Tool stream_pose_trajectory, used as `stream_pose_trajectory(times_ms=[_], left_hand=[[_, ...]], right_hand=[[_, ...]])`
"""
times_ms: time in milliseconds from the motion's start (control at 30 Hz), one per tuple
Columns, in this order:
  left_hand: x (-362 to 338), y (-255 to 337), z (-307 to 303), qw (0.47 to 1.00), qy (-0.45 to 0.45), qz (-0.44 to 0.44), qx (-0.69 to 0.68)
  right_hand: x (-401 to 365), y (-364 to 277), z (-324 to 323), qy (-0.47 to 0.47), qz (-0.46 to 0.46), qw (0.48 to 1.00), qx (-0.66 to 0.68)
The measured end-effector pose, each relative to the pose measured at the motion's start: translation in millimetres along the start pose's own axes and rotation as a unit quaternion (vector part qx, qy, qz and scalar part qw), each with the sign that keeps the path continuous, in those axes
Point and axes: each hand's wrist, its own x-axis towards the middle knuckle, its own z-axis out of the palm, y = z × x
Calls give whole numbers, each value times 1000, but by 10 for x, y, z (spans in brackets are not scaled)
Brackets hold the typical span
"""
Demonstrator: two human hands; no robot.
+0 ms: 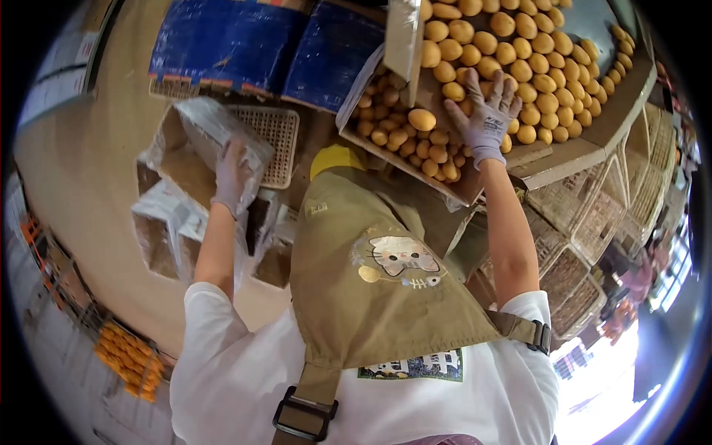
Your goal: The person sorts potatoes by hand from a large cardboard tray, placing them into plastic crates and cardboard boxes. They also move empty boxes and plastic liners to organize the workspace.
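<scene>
My right hand (486,122), in a light grey glove, lies on a spread of oval yellow-orange fruit (545,81) on a wide sorting tray, its fingers apart. Just below that hand, more of the fruit (400,137) fills a lined box (423,173). On the left, my gloved left hand (231,176) is closed on the side of a box lined with clear plastic (194,144). Its fingertips are partly hidden against the plastic. Other plastic-lined boxes (167,226) sit beneath and beside it.
Blue-covered boxes (226,41) stand at the top. A plastic crate (271,144) lies behind the held box. Stacked woven-look crates (571,211) are at the right. Orange items (127,360) lie at the lower left. Other people (630,289) appear at the far right.
</scene>
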Motion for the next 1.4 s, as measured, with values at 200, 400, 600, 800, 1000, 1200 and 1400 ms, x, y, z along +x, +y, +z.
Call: stream_pose_trajectory(times_ms=[200, 400, 600, 800, 1000, 1200, 1400], left_hand=[[179, -656, -622, 889, 193, 125, 396], [661, -1088, -831, 884, 140, 42, 443], [1350, -1480, -1024, 910, 100, 43, 400], [1008, -1337, -972, 859, 66, -85, 500], [1079, -1625, -726, 842, 33, -241, 482], [562, -1635, -494, 843, 120, -65, 520], [-8, -1518, -1007, 943, 134, 34, 303]], right_hand=[[-16, -34, -14, 26, -24, 999, -26], [-31, -16, 75, 55, -34, 997, -44], [-59, -13, 99, 68, -44, 995, -57], [-68, -46, 64, 62, -32, 995, -66], [-82, -83, -2, 52, -23, 996, -61], [-77, -96, -34, 44, -21, 996, -72], [-38, -189, -171, -23, 15, 994, -102]])
